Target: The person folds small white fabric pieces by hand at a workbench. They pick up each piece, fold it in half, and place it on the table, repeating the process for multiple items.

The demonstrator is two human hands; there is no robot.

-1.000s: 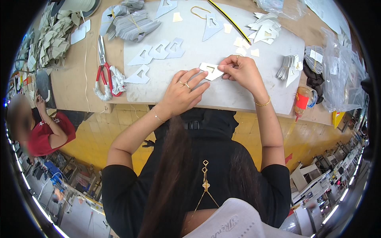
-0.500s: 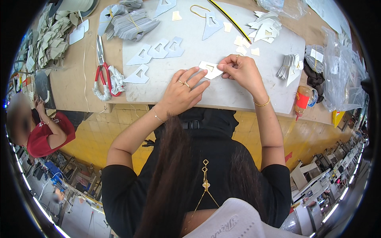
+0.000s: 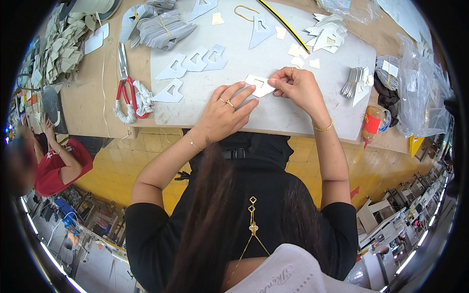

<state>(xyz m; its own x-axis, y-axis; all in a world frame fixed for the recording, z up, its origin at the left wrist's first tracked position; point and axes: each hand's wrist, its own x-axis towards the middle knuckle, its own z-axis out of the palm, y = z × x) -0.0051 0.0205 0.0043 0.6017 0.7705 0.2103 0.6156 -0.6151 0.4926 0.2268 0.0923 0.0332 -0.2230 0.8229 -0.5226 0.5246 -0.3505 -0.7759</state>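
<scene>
A white cut piece with a cut-out window (image 3: pixel 258 87) lies on the pale grey work sheet (image 3: pixel 210 110) in front of me. My left hand (image 3: pixel 222 108) rests on the sheet with fingers spread, its fingertips touching the piece's left edge. At the opposite edge, my right hand (image 3: pixel 298 89) pinches the piece between thumb and forefinger. Several light-blue cut pieces (image 3: pixel 171 67) of similar outline lie to the left of my hands. Small cream pieces (image 3: pixel 297 62) are scattered beyond my right hand.
Red-handled scissors (image 3: pixel 128 93) lie at the left, below a banded grey stack (image 3: pixel 163 31). White pieces (image 3: pixel 328 34) and a black-and-yellow strip (image 3: pixel 283 24) are at the far side. Right: a fanned stack (image 3: pixel 356 82), a glue-like bottle (image 3: pixel 371 123), clear plastic bags (image 3: pixel 422 93). A person in red (image 3: pixel 63 163) works at left.
My hands and the white piece stay almost still. At the left, the person in red has shifted slightly and raised a hand a little.
</scene>
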